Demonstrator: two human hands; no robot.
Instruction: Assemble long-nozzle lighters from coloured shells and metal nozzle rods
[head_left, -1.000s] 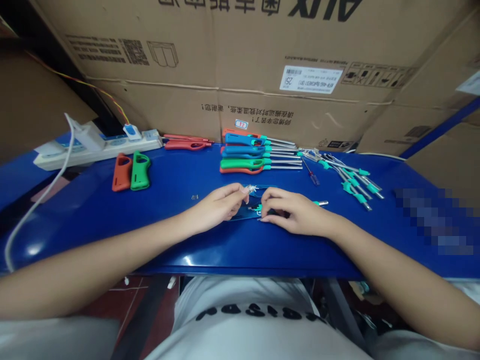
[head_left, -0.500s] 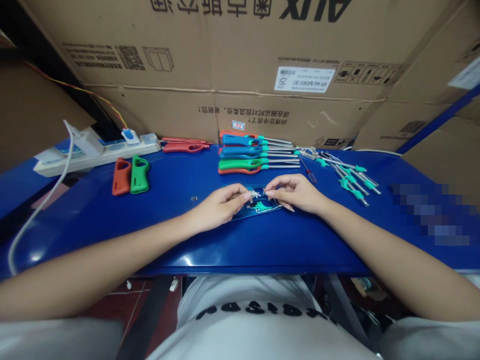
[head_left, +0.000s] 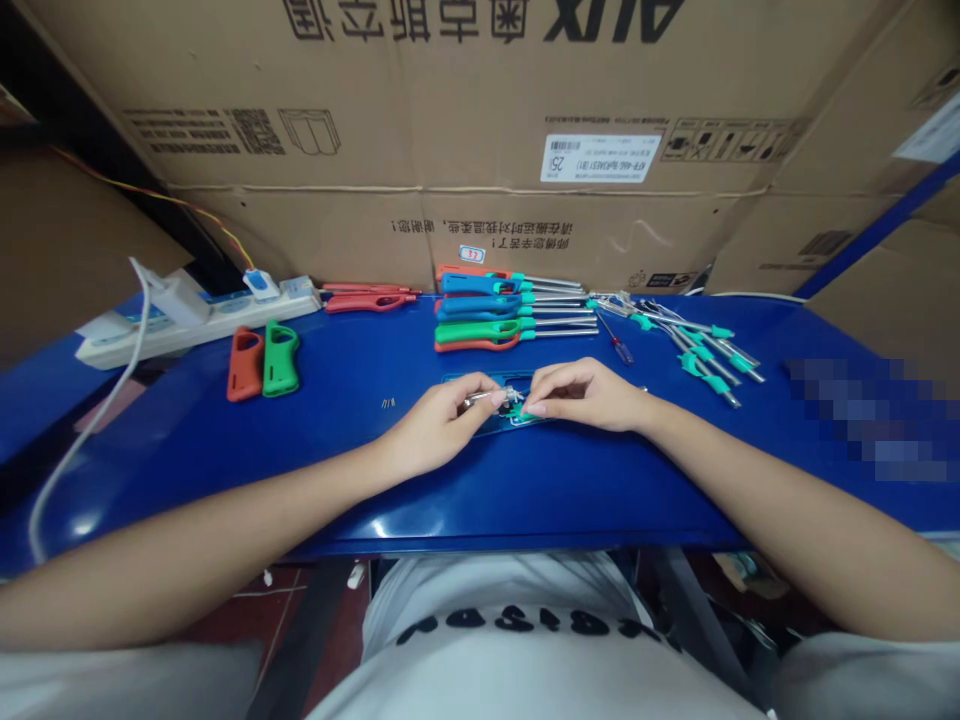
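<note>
On the blue table (head_left: pixel 420 480), my left hand (head_left: pixel 435 425) and my right hand (head_left: pixel 581 395) meet over an open blue lighter half-shell (head_left: pixel 495 420). The left hand's fingers pinch a small clear and metal part (head_left: pixel 499 397) just above the shell. Fingertips of the right hand are pinched on the same small part, over a teal piece (head_left: pixel 529 412) lying in the shell. Most of the shell is hidden under both hands.
A stack of finished long-nosed lighters (head_left: pixel 502 315) lies behind the hands. Teal-tipped metal tubes (head_left: pixel 697 345) and a small screwdriver (head_left: pixel 619 345) lie at right. Red and green handle shells (head_left: pixel 262 360), a power strip (head_left: pixel 187 315) and cardboard boxes (head_left: pixel 480 140) stand at left and back.
My right hand lifted off the shell and came to the small part in my left fingers. Both hands then lowered that part toward the shell.
</note>
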